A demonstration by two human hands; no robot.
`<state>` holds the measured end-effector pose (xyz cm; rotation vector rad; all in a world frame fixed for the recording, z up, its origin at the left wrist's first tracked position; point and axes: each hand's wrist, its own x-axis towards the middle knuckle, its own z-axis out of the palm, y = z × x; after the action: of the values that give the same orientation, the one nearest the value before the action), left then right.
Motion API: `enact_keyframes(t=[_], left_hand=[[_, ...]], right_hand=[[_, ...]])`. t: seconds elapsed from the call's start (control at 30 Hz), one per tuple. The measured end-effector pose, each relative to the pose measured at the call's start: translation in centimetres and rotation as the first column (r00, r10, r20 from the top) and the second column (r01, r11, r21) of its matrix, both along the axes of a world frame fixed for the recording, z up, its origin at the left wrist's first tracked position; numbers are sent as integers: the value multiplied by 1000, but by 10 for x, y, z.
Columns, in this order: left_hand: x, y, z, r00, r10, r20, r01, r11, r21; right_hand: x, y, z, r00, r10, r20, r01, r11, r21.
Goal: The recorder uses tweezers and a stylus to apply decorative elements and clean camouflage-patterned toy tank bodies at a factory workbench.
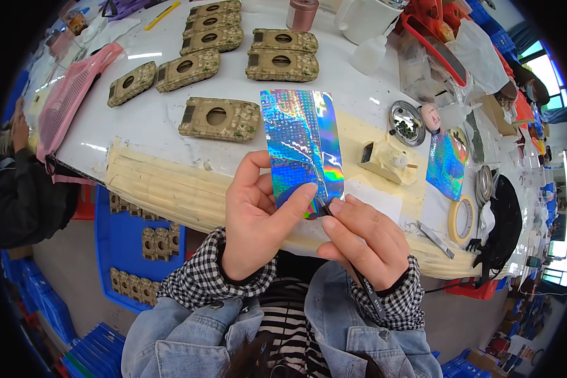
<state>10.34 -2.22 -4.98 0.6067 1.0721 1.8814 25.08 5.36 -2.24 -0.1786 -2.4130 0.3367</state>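
Observation:
Above the near edge of the table, my left hand [252, 220] is closed on a shiny holographic sticker sheet [293, 135], its thumb lying on the front. My right hand [373, 242] pinches a pair of black tweezers [363, 281], whose tips are at the sheet's lower right corner beside my left thumb. Whether a sticker is between the tips cannot be made out. Beyond the sheet, a camouflage-painted toy tank hull [220, 119] with a round hole lies on the white table. Several similar hulls [282, 65] stand farther back.
Masking tape covers the table's front edge [164, 183]. On the right are a tape roll [463, 218], a utility knife [436, 240], a taped block [387, 161], a round metal dish [407, 122] and another holographic sheet [445, 165]. A pink mesh basket [75, 101] stands left; a blue tray [123, 239] of parts sits below.

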Motion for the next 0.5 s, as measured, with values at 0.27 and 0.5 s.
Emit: enact_keyframes(t=[0.27,0.5], left_hand=[[0,0,-1,999,-2,-34,1,1000,-4],[1,0,1,1000,11,-3,-11,1000,-13]], right_hand=[[-1,1,0,1000,3,-8,-4,1000,-27],[0,1,-1,1000,2,-10,-1,1000,19]])
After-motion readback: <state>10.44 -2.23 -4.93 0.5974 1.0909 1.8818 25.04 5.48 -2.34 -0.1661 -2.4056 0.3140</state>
